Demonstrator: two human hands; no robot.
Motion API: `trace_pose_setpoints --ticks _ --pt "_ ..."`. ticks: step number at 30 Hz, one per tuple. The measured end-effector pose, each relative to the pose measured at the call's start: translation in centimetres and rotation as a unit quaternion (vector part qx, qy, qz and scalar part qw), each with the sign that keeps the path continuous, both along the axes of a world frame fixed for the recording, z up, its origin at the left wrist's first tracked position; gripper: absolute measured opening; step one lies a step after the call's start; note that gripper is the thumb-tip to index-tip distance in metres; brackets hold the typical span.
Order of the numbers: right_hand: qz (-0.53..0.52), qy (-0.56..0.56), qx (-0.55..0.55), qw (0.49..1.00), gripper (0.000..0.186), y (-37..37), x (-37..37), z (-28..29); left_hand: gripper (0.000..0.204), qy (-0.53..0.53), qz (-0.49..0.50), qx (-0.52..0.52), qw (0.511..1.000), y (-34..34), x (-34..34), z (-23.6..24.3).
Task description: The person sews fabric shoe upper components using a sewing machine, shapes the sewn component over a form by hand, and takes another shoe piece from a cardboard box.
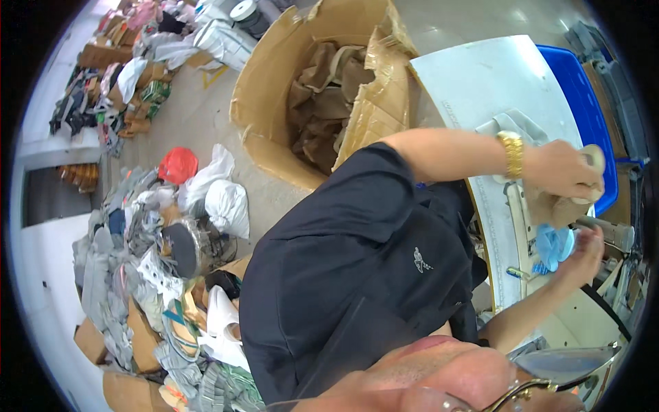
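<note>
My left hand [564, 170], below a gold wrist band [511, 154], is closed on a brown fabric piece with beige trim [561, 210] over the white table. A beige rounded end shows past its fingers. Close by, my right hand [587, 253] has its fingers bent inward. What they pinch is hidden. A crumpled light blue bundle [552, 245] lies right beside that hand; I cannot tell whether they touch. Grey-white cloth [515, 126] rests on the table behind my left wrist.
A large torn cardboard box [271, 113] holds brown fabric pieces [322, 103]. Beyond the white table [480, 69] stands a blue bin [571, 82]. A small green stick-like item [515, 272] lies on the table. Grey scraps [103, 288], white bags [227, 207] and a red bag [178, 165] are piled across the floor.
</note>
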State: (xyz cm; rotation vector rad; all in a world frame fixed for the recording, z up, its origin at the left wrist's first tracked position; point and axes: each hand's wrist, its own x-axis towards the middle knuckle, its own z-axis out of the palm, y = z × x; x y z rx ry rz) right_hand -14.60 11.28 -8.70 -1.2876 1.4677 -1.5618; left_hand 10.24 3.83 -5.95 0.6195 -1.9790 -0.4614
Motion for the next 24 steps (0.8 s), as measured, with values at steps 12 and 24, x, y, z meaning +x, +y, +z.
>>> trace_pose_setpoints --ticks 12,24 --pt "0.155 0.123 0.127 0.972 0.043 8.1 9.9 -8.3 0.044 -0.098 0.039 0.230 0.967 9.8 5.1 -9.8" --pt "0.044 0.205 0.038 0.977 0.040 11.3 10.5 -6.4 0.048 0.089 -0.262 0.528 0.803 11.6 5.1 -10.4"
